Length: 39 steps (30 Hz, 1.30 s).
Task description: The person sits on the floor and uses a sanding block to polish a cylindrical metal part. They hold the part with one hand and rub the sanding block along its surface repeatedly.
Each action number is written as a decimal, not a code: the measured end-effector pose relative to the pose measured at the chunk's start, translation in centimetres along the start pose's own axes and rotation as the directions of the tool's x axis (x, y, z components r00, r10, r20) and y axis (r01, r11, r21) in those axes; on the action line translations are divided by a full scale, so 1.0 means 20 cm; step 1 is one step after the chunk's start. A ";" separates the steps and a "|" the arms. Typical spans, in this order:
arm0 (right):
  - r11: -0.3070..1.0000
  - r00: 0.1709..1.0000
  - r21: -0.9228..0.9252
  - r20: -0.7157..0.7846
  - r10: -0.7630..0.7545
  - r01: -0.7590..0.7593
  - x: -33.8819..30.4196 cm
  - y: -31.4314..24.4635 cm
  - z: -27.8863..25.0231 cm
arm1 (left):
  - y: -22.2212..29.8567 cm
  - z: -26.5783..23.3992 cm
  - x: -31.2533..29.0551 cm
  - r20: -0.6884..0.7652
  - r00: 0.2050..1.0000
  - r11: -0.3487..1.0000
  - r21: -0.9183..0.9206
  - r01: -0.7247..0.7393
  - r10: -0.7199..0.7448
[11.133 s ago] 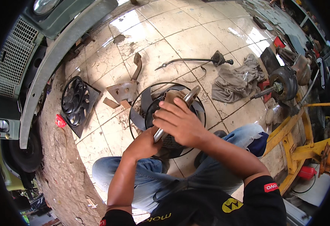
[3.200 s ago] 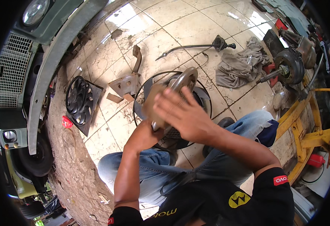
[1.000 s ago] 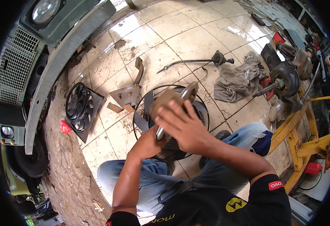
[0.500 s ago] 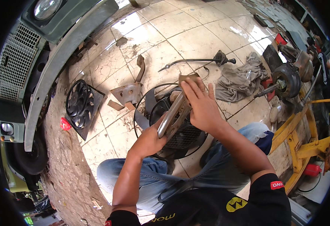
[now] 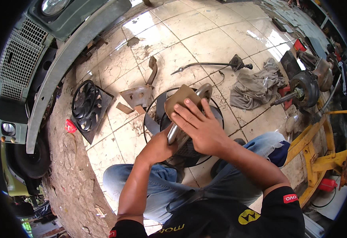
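The right hand's fingers [image 5: 187, 118] are stretched out, slightly parted, and lie flat on a brown sheet [image 5: 181, 97]; they are not curled round anything. The right hand [image 5: 200, 129] comes in from the right over the sheet, which rests against a metal part [image 5: 205, 92]. The left hand [image 5: 157, 147] is closed round the near end of that part, its fingertips partly hidden. The part slants away from the left hand, its rounded far end showing beyond the right hand.

Below both hands a fan [image 5: 152, 123] with a round black rim lies on the tiled floor [image 5: 173, 35], in front of the person's jeans [image 5: 136, 190]. Left of it, near its rim, is a bracket [image 5: 137, 96] with an upright arm; farther left is a second fan [image 5: 87, 106], with a red thing [image 5: 70, 126] just beside it. Beyond the hands lies a black lever [image 5: 201, 64], and right of it a crumpled grey rag [image 5: 256, 89]. Outward on the right are a drum [image 5: 303, 88] and a yellow frame [image 5: 300, 144]; on the far left, a vehicle's bumper [image 5: 68, 59].
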State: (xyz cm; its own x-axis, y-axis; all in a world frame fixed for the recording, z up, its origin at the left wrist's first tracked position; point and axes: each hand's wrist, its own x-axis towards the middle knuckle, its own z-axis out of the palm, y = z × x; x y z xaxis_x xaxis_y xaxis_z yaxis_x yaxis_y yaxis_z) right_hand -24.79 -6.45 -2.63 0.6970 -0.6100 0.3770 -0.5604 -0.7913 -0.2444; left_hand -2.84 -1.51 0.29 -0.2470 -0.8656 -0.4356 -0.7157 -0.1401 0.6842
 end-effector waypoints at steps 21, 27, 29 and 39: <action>0.999 1.000 0.017 0.003 -0.031 0.031 0.03 0.02 -0.01 | 0.00 0.01 0.02 -0.043 0.998 0.998 -0.033 -0.050 0.049; 0.994 0.999 0.108 0.012 0.031 -0.032 0.02 -0.05 -0.02 | -0.03 0.01 0.02 -0.058 0.994 0.994 -0.034 -0.099 0.097; 0.992 0.995 0.086 0.008 -0.096 0.095 0.02 -0.02 -0.01 | -0.01 -0.02 0.02 -0.020 0.996 0.996 -0.044 -0.082 0.081; 0.993 0.995 0.105 0.089 0.044 -0.053 0.07 0.10 -0.07 | -0.03 0.01 0.05 -0.011 0.992 0.989 -0.070 -0.129 0.129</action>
State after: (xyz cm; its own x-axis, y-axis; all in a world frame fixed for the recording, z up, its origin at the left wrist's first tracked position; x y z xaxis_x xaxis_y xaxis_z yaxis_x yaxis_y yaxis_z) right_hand -25.56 -8.71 -1.34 0.7089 -0.6451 0.2852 -0.5465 -0.7579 -0.3563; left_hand -2.80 -2.18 -0.61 -0.3298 -0.8816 -0.3376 -0.6300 -0.0607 0.7742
